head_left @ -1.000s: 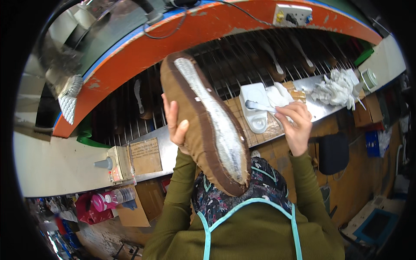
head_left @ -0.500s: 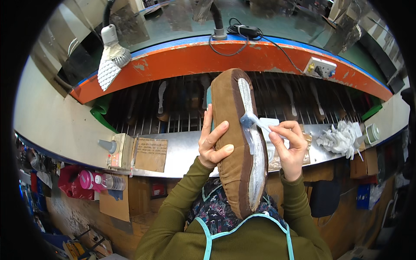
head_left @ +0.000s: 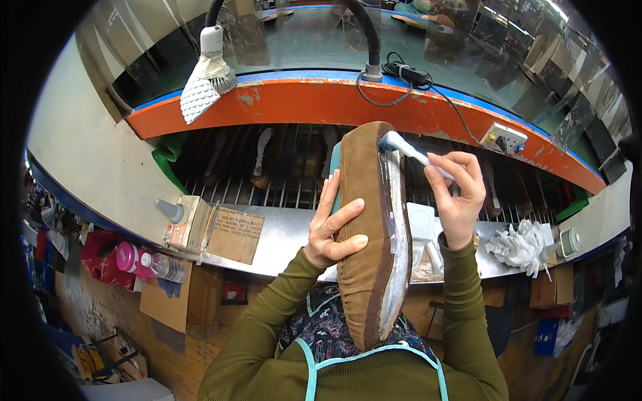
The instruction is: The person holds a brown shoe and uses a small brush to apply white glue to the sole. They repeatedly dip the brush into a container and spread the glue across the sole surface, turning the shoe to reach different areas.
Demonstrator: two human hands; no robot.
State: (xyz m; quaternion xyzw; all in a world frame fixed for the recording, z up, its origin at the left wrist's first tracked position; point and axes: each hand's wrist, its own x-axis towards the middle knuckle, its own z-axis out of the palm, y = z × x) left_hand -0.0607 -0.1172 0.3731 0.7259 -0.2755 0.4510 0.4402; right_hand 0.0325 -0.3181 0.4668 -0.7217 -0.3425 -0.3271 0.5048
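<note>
Matt brown suede shoe (head_left: 364, 234), glossy wet-looking sole; white plastic brush (head_left: 414, 152); brushed metal shelf (head_left: 287, 234); rough cardboard sign (head_left: 234, 234); chipped orange painted rail (head_left: 301, 103); crumpled white cloth (head_left: 518, 244)

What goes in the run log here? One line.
left hand: holds brown shoe | right hand: brush at toe | bench behind

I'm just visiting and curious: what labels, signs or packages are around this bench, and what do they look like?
Brown cardboard sign: leaning on the metal ledge left of the left hand, rectangular, dark print.
Small panel: just left of it, pale with red marks.
Cardboard pieces: below the ledge, plain brown.
</note>
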